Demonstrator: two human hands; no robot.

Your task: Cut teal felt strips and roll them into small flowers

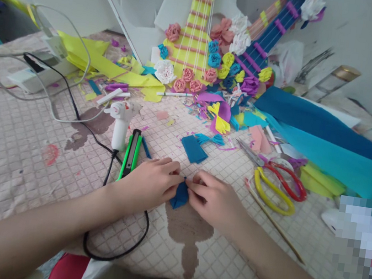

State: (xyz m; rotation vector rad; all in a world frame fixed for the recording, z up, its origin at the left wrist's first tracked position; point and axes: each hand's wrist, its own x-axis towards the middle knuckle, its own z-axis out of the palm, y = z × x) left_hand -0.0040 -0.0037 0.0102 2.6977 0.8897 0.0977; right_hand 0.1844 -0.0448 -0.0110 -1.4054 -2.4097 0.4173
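Note:
Between both hands is a small piece of dark blue crepe paper (179, 197), pinched at its top edge. My left hand (161, 180) grips its upper left side with closed fingers. From the other side, my right hand (211, 196) pinches it with thumb and fingers. Just beyond the fingertips lie a folded dark blue paper piece (194, 149) and a light blue gathered paper strip (212, 139). A green utility knife (131, 155) rests by my left hand, with a white hot glue gun (121, 123) beside it.
Scissors with red and yellow handles (274, 184) and a thin wooden stick (274, 221) lie to the right. Long blue paper sheets (331, 137) cover the right back. Paper-flowered guitar shapes (194, 43) stand behind. A black cord (114, 258) loops near the front edge.

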